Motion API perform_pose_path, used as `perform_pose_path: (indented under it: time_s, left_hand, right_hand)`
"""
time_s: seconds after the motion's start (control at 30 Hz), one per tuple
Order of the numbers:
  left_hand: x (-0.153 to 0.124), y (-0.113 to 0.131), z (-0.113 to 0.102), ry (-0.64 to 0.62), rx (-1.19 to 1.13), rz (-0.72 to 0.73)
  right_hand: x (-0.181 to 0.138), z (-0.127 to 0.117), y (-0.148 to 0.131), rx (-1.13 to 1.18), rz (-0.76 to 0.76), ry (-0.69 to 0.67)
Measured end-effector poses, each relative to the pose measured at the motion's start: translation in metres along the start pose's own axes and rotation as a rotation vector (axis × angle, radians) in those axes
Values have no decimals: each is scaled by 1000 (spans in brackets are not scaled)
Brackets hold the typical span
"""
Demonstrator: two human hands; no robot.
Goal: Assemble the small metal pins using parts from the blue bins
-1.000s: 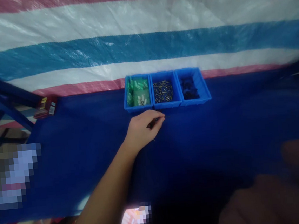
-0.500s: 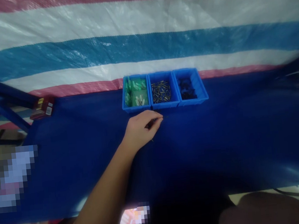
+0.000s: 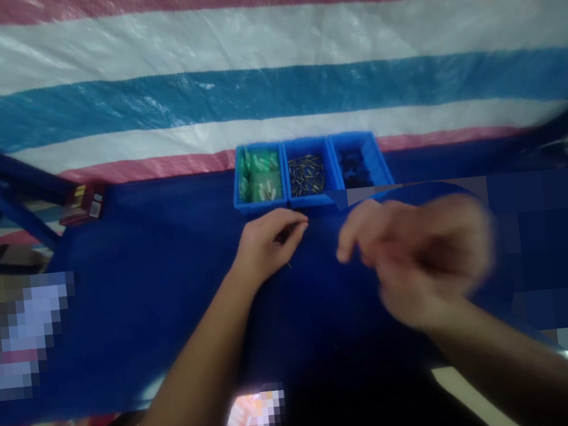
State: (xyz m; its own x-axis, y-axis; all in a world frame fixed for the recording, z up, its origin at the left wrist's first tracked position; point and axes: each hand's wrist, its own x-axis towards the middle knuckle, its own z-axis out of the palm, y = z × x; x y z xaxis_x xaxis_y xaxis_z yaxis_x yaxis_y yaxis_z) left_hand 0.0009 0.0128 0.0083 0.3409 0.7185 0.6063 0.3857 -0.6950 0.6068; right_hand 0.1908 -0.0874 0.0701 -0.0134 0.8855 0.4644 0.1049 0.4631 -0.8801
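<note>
Just in front of the bins, my left hand (image 3: 269,242) is closed in a pinch, thumb against forefinger; what lies between the fingertips is too small to name. A thin dark end shows below its palm. My right hand (image 3: 418,253) is over the table to the right, smeared by motion, with one finger pointing left and the others curled. Behind the hands stand three joined blue bins: the left bin (image 3: 236,201) holds green bags and small pale pieces, the middle bin (image 3: 313,200) many thin metal pins or screws, the right bin (image 3: 376,157) dark small parts.
A blue table top (image 3: 167,251) lies under everything. A dark red box (image 3: 82,202) sits at the far left by a blue frame leg (image 3: 14,179). Striped plastic sheeting (image 3: 252,92) hangs behind the bins. A lit screen (image 3: 256,416) shows below the front edge.
My right hand has come into view from the lower right and is moving over the table. My left hand stays in its pinch at nearly the same place.
</note>
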Motion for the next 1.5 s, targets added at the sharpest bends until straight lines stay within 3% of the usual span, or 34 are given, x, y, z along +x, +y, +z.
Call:
perform_pose_path:
  time_s: [0.07, 0.13, 0.2, 0.3, 0.43, 0.73, 1.03, 1.5]
  left_hand:
    - [0, 1, -1, -4, -12, -9]
    - [1, 1, -1, 7, -13, -7]
    - [1, 1, -1, 36, 1, 2]
    - [2, 0, -1, 70, 35, 3]
    - [1, -2, 0, 84, 27, -16]
    - [-5, -5, 2, 7, 58, -107]
    - [-1, -1, 3, 31, 7, -25]
    - [-3, -4, 2, 16, 35, -77]
  right_hand:
    - [35, 6, 33, -153, -153, -11]
    - [50, 11, 59, -307, -241, 9]
    - [49, 13, 75, -373, -197, 45]
    - [40, 14, 86, -400, -120, -7]
    - [39, 14, 90, -369, -36, -88]
    - [40, 15, 89, -357, 88, -85]
    - [39, 17, 87, -304, 268, -80]
    - [38, 17, 89, -261, 315, -150]
